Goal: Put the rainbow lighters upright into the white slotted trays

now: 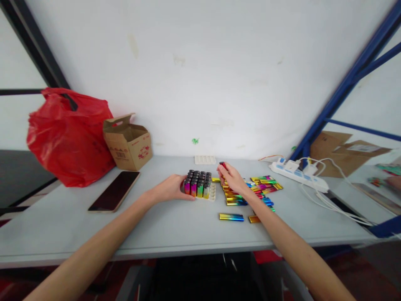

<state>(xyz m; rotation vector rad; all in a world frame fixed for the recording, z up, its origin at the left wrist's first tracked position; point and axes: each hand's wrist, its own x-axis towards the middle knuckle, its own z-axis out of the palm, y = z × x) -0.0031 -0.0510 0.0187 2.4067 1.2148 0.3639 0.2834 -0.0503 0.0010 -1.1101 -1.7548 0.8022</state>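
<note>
My left hand (173,187) is curled round the left side of a white tray (213,193), thumb along its front edge. In the tray, several upright lighters (200,189) with black tops and shiny purple, green and silver-yellow bodies stand in tight rows; the right-hand column of slots holds none. Just right of the tray, my right hand (231,179) is closed on a lighter (222,164), of which only a dark and red end shows. Under and beside that wrist lies a loose pile of shiny, multicoloured lighter-shaped pieces (236,202), partly hidden by my forearm.
A second white tray (205,159) lies against the wall. To the left are a phone (115,191), an open cardboard box (131,144) and a red plastic bag (70,138). A white power strip (299,176) with cables lies at the right, near another carton (338,154).
</note>
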